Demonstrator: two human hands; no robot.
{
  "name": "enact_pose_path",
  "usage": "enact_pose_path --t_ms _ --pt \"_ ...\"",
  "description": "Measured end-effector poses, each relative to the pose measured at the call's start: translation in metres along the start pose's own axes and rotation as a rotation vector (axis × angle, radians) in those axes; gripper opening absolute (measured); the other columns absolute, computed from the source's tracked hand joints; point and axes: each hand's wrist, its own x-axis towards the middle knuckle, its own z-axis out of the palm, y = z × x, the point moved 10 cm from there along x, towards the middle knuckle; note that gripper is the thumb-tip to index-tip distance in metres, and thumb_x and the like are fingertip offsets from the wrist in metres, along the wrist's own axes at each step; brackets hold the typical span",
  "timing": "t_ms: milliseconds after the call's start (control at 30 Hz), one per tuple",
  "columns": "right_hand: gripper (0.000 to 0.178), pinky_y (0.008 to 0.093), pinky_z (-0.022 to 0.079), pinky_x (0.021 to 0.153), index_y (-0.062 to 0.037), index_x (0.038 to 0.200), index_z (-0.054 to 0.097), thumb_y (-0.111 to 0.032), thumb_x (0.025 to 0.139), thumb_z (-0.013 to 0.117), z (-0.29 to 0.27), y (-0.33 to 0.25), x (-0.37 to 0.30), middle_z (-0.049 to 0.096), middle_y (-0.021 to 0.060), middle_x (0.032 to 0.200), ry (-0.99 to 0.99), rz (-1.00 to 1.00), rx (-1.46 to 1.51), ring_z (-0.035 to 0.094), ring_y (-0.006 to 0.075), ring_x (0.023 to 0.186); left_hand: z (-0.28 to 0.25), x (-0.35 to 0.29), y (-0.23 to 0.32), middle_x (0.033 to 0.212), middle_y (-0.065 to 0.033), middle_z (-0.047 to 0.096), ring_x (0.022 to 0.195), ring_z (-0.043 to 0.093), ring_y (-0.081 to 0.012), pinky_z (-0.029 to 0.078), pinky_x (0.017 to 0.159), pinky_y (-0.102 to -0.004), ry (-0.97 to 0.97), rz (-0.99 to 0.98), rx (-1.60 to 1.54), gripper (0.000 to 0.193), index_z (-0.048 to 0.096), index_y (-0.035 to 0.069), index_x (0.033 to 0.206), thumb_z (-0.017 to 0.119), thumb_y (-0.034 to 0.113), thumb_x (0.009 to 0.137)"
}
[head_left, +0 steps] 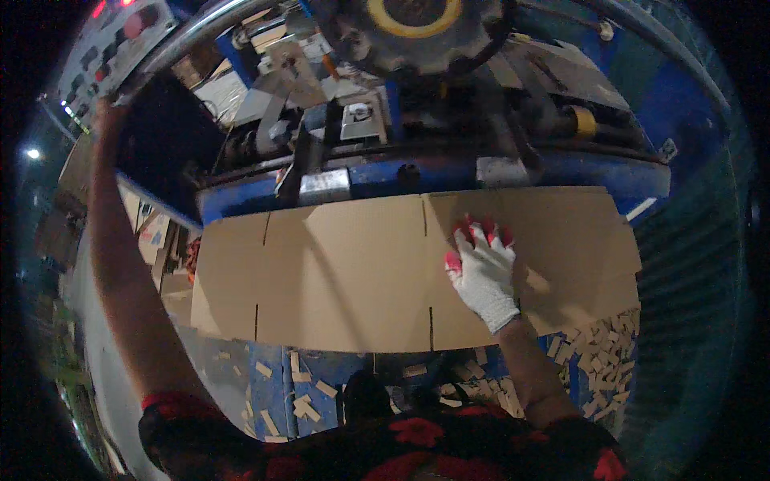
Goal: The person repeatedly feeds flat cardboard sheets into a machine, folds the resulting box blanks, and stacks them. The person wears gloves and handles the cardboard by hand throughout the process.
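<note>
A wide flat cardboard blank [361, 272] with dark slots cut into its long edges lies in front of me, its far edge against the blue machine bed. My right hand [485, 276], in a white knit glove with red fingertips, rests on the right half of the blank with its fingers spread. Far to the left, my left arm stretches up to a grey control panel [120, 48] with several buttons and red lights. My left hand [114, 103] is at the lower edge of that panel, dark and small, and its fingers cannot be made out.
A blue machine [433, 172] with metal brackets spans the far side. Above it hangs a large dark wheel [417, 28] with a yellow ring. Small cardboard offcuts [593, 365] litter the area below the blank. A curved metal rail [200, 32] runs past the panel.
</note>
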Motion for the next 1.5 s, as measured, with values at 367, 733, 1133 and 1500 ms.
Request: enact_pose_path --t_ms 367,733,1133,1500 --pt "0.043 0.0430 0.038 0.101 -0.0049 0.121 0.056 -0.033 0.088 0.052 0.014 -0.020 -0.009 0.057 0.0151 0.125 -0.026 -0.203 0.076 0.051 0.0315 0.118 -0.035 -0.532 0.176 0.141 -0.0084 0.040 0.129 0.035 -0.0336 0.027 0.094 -0.0720 -0.657 -0.079 0.051 0.060 0.046 0.014 0.133 0.045 0.054 0.089" --pt "0.049 0.0476 0.035 0.102 -0.0041 0.129 0.052 -0.037 0.094 0.042 0.020 -0.181 -0.039 0.053 0.0172 0.129 -0.352 -0.355 -0.019 0.047 0.0348 0.121 -0.049 -0.585 0.157 0.152 -0.0163 0.015 0.142 0.007 -0.0356 0.023 0.096 -0.0708 -0.569 -0.459 -0.591 0.063 0.040 0.023 0.138 0.056 0.051 0.084" --pt "0.047 0.0467 0.036 0.101 -0.0036 0.128 0.052 -0.035 0.094 0.044 0.043 -0.272 -0.074 0.054 0.0169 0.127 -0.435 -0.681 0.157 0.048 0.0344 0.120 -0.028 -0.587 0.159 0.153 -0.0175 -0.003 0.142 -0.011 -0.0379 0.010 0.098 -0.0772 -0.792 -0.469 -0.705 0.072 0.033 0.020 0.142 0.056 0.055 0.083" --pt "0.045 0.0458 0.036 0.100 -0.0030 0.127 0.052 -0.032 0.093 0.046 0.055 -0.283 -0.078 0.055 0.0166 0.126 -0.449 -0.747 0.228 0.049 0.0341 0.118 -0.014 -0.589 0.159 0.154 -0.0154 -0.002 0.142 -0.012 -0.0371 0.009 0.099 -0.0764 -0.850 -0.507 -0.680 0.074 0.033 0.028 0.140 0.062 0.056 0.078"
